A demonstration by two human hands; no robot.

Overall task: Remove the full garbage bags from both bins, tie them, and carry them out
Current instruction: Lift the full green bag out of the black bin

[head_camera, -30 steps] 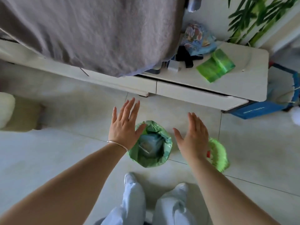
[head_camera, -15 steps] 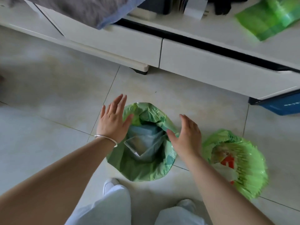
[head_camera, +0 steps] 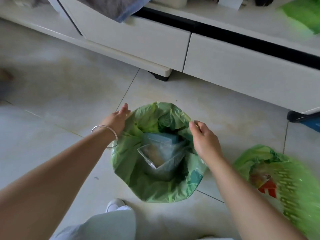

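Note:
A green garbage bag (head_camera: 152,186) lines a bin on the tiled floor in the middle of the view, with clear plastic packaging and a blue item inside. My left hand (head_camera: 117,120), with a silver bangle on the wrist, rests on the bag's left rim with its fingers over the edge. My right hand (head_camera: 204,141) is at the right rim, thumb and forefinger pinched at the plastic edge. A second green garbage bag (head_camera: 280,181) in another bin stands at the lower right, blurred, with red and yellow waste in it.
A white low cabinet (head_camera: 242,66) with drawers runs across the top, a grey-blue cloth (head_camera: 112,7) hanging over it. A blue box (head_camera: 310,122) sits at the right edge. My trouser legs and a white shoe (head_camera: 114,204) are at the bottom.
The view has moved closer and lower over the bin. Both hands have gone from hovering with spread fingers to touching the bag's rim, left and right.

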